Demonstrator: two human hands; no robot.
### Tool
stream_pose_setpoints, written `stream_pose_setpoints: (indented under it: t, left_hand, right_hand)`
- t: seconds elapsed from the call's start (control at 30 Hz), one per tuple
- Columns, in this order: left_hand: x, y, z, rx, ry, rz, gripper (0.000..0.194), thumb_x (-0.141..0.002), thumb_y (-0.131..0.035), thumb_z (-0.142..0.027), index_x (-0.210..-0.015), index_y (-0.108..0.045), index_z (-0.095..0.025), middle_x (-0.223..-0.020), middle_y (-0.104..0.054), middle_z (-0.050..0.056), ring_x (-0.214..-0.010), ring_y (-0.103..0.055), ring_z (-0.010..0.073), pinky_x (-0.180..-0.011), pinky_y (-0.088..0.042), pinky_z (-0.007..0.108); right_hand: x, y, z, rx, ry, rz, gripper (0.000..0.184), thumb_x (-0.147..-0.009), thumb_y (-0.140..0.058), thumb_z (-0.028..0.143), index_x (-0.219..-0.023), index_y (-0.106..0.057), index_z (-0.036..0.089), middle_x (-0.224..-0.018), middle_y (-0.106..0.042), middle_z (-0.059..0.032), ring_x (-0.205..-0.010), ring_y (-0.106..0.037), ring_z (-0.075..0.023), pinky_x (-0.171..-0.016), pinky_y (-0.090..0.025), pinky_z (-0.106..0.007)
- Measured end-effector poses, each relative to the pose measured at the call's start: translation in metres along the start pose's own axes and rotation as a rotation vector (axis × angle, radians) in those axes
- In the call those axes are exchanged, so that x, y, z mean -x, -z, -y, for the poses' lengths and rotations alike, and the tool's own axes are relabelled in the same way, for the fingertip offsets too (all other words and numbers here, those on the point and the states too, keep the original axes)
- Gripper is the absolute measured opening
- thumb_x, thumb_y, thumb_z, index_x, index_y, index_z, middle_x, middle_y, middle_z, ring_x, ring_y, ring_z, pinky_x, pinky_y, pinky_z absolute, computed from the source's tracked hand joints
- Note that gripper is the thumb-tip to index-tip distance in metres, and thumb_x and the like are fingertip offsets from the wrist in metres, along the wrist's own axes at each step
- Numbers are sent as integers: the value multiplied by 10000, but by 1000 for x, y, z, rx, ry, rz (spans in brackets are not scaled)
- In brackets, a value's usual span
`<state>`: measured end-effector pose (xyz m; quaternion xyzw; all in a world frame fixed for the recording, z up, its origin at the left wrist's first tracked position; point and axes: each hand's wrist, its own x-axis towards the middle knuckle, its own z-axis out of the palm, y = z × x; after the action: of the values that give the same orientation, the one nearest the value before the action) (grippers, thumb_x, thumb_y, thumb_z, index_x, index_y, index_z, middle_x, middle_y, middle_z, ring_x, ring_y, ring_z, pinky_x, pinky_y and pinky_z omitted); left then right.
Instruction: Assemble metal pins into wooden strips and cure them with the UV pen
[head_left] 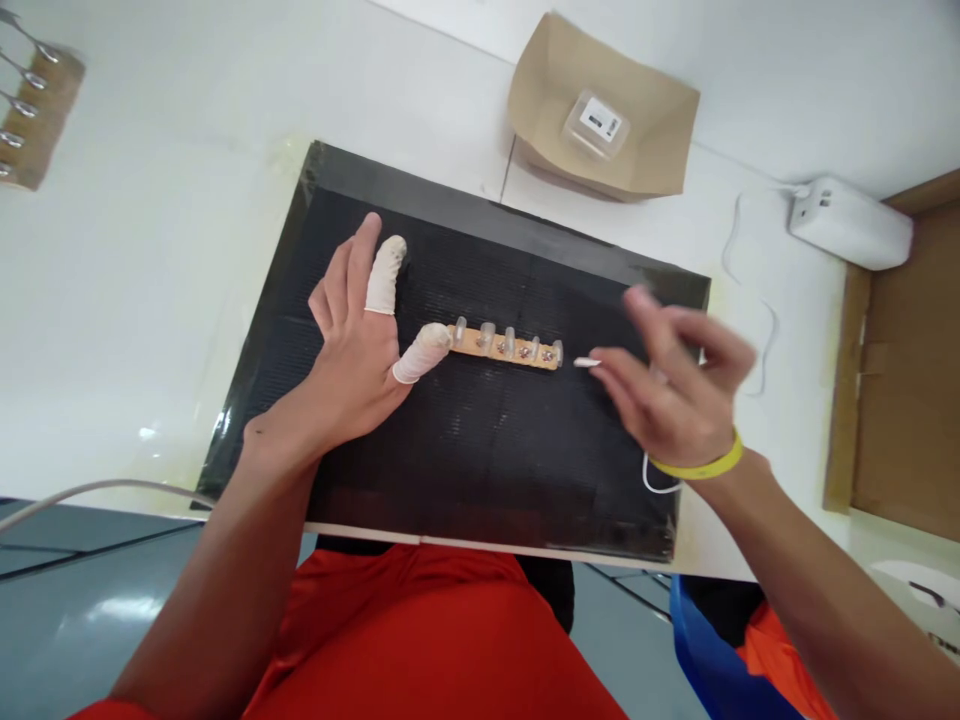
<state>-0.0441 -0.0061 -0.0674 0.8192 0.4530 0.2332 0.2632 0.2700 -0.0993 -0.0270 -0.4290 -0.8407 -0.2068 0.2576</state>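
Note:
A small tan strip (504,345) with several clear upright pieces lies in the middle of a black mat (480,450). My left hand (360,340) rests on the mat with fingers spread; white finger cots cover the thumb and index finger, and the thumb tip touches the strip's left end. My right hand (675,385), blurred by motion and wearing a yellow wristband, hovers just right of the strip. It pinches a small white piece (587,362) between thumb and fingertip.
A brown paper tray (645,150) holding a clear plastic packet (597,122) sits behind the mat. A white box (851,222) with a cable lies at the right. A wooden block with metal hooks (34,110) is at the far left.

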Motion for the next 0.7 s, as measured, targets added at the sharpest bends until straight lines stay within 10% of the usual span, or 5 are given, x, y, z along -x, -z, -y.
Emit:
stream_pose_setpoints:
  t: [0.7]
  left_hand:
    - [-1,1,-6,-17,13,18,964,-957,-239,-862,-1664,-133,-215,-1754,-85,215,-1603,-99,444,-1235,-41,719]
  right_hand:
    - [-24,-4,6,73,136,8,229,-897,-779,194,-1117,-722,229,-1568,-588,-40,-1292,-618,-210,-941,-628,-318]
